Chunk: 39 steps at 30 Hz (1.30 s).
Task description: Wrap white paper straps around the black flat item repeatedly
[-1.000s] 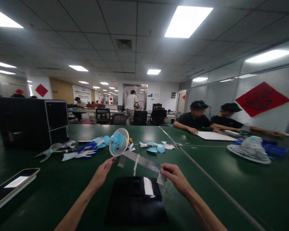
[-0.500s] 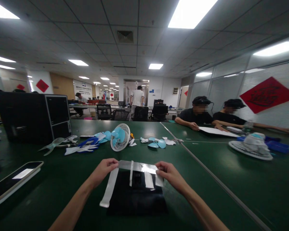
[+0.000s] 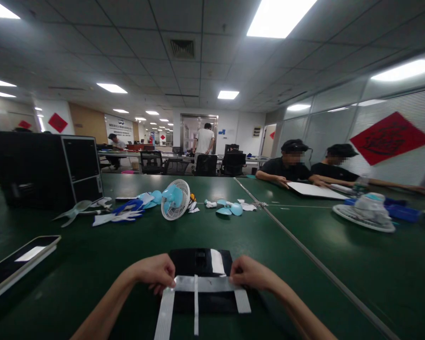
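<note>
A shiny translucent strip point(image 3: 216, 284) is stretched level between my hands, over the near half of a dark glossy panel point(image 3: 186, 261) on the table. My left hand point(image 3: 156, 271) pinches the strip's left end. At the right end, my right hand point(image 3: 250, 274) grips it with closed fingers. Hanging from the strip are a long ribbed white strap point(image 3: 165, 311) on the left, a narrow white band point(image 3: 196, 309) in the middle and a short ribbed strap point(image 3: 243, 302) on the right. A white patch point(image 3: 217, 262) shows on the panel's far part.
Ahead stand a small fan with a white cage point(image 3: 182, 210), blue-white gloves point(image 3: 122, 215) and loose blue fan blades point(image 3: 230, 208). On the left are a phone point(image 3: 21, 264) and a black computer case point(image 3: 38, 170). Two people sit at the right near a white fan part point(image 3: 366, 217).
Both hands have drawn the strip toward me and lower in view, uncovering the panel's far part. The straps now hang nearer to me. A seated person's white board has shifted slightly.
</note>
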Each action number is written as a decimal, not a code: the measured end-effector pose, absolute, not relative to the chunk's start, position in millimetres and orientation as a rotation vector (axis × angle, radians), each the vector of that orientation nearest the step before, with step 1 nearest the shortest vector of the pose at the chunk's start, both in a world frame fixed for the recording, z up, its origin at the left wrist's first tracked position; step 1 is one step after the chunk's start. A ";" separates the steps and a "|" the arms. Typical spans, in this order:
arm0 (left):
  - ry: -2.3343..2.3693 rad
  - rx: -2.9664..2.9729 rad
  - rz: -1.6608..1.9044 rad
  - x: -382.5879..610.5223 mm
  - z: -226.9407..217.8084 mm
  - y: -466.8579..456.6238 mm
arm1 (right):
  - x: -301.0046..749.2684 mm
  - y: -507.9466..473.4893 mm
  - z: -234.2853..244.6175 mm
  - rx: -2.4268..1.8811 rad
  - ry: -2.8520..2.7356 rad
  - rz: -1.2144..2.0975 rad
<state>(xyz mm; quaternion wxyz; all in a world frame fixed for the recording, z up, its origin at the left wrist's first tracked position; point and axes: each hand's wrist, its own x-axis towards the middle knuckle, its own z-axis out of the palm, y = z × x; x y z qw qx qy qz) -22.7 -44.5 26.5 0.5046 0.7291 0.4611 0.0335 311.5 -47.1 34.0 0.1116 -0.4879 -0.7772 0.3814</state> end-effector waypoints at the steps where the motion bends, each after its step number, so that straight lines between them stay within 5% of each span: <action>1: 1.144 1.776 0.085 -22.2 26.2 -44.6 | 310.4 -47.0 33.3 -1.439 -2.285 1.102; 17: 1.369 2.018 0.143 -14.9 39.9 -56.5 | 302.8 -56.9 40.3 -1.497 -2.417 0.732; 23: 1.083 2.305 0.213 4.6 45.0 -69.1 | 300.7 -58.6 40.4 -1.522 -2.460 0.663; 39: 0.967 2.379 0.205 10.5 44.6 -69.9 | 240.3 -99.5 36.0 -0.992 -2.801 0.273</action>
